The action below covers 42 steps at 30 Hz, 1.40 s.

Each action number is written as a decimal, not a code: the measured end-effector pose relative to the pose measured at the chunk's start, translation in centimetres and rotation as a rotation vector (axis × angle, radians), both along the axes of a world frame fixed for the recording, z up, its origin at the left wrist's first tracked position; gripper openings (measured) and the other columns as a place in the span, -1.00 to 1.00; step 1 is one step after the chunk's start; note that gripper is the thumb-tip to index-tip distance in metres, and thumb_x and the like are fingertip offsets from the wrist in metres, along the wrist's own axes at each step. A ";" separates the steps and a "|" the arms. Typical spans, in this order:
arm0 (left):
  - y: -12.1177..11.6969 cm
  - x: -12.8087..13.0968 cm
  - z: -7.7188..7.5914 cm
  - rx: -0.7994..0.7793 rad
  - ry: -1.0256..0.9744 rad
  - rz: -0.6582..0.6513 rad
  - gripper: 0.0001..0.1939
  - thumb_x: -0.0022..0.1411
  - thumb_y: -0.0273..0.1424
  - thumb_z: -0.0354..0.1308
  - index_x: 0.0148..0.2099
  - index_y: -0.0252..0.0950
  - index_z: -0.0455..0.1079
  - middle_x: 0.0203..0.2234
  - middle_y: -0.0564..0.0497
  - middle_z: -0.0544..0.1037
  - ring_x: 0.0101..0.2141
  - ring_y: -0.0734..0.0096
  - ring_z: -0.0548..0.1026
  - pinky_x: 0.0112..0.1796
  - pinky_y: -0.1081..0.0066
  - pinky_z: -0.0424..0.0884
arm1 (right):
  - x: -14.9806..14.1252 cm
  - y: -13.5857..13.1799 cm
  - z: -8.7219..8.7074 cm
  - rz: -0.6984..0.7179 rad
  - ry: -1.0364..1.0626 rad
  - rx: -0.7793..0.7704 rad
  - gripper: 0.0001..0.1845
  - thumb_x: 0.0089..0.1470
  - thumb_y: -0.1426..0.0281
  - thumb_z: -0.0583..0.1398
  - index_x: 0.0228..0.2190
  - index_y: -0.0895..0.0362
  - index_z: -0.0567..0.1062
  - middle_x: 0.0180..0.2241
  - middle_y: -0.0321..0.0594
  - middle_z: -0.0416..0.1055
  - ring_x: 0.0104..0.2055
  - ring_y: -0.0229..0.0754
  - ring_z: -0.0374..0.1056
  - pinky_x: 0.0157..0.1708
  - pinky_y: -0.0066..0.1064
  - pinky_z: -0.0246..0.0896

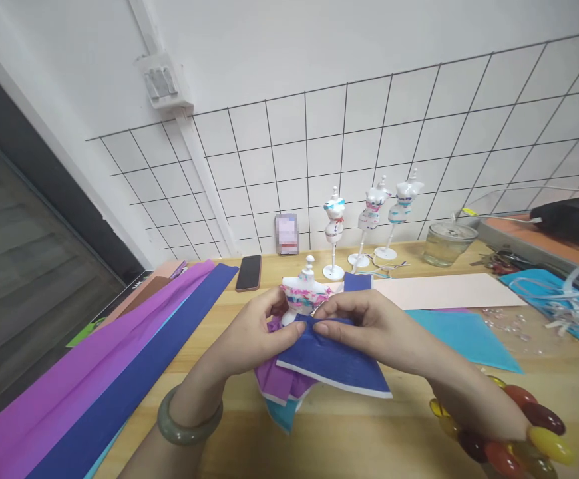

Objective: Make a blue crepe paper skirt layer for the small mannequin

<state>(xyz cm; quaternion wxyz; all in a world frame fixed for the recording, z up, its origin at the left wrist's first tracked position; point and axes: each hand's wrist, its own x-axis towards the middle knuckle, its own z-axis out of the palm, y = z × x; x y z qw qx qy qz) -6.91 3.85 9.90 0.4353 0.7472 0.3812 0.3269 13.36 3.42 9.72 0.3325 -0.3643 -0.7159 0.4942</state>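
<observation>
A small white dress-form mannequin [305, 293], its bust crossed with pink and teal markings, stands on the table between my hands. Dark blue crepe paper [329, 356] with a white edge lies gathered at its waist. My left hand [264, 329] pinches the paper's left end, thumb on top, fingers behind the form. With thumb and fingers, my right hand [364, 326] pinches the same paper just to the right. Under it hang a purple paper layer [282, 382] and a turquoise one [283, 414]. The mannequin's lower part is hidden.
Long purple [110, 339] and blue paper strips [154, 352] lie at left, near a phone [248, 273]. Several small mannequins [334, 226] stand at the back. A glass cup [449, 243], a pink sheet [449, 291], a turquoise sheet [469, 336] and clear beads [514, 326] are at right.
</observation>
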 end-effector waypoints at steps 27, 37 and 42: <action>-0.4 0.4 0.2 0.000 -0.011 -0.006 -0.64 0.18 -0.38 0.11 0.05 -0.26 0.31 -0.07 -0.08 0.47 -0.15 0.30 0.45 -0.14 0.34 0.35 | -0.2 0.4 -0.4 -0.046 0.068 -0.061 -0.81 -0.01 0.27 0.25 -0.42 0.16 0.52 -0.36 -0.23 0.51 -0.30 -0.20 0.39 -0.30 -0.38 0.30; -0.4 0.6 0.2 0.000 -0.052 0.003 -0.68 0.17 -0.32 0.13 -0.02 -0.29 0.37 -0.10 -0.09 0.50 -0.11 0.22 0.44 -0.13 0.33 0.36 | -0.5 0.1 -0.2 -0.090 0.068 -0.061 -0.78 -0.05 0.25 0.27 -0.45 0.17 0.45 -0.40 -0.23 0.47 -0.34 -0.20 0.37 -0.35 -0.38 0.31; -0.1 0.9 -0.3 0.061 -0.026 0.146 -0.71 0.13 -0.28 0.17 -0.11 -0.30 0.43 -0.23 -0.06 0.55 -0.19 0.23 0.47 -0.19 0.35 0.37 | -0.8 0.6 -0.6 -0.128 0.065 0.070 -0.78 -0.02 0.25 0.25 -0.45 0.15 0.42 -0.39 -0.23 0.45 -0.29 -0.17 0.37 -0.28 -0.34 0.30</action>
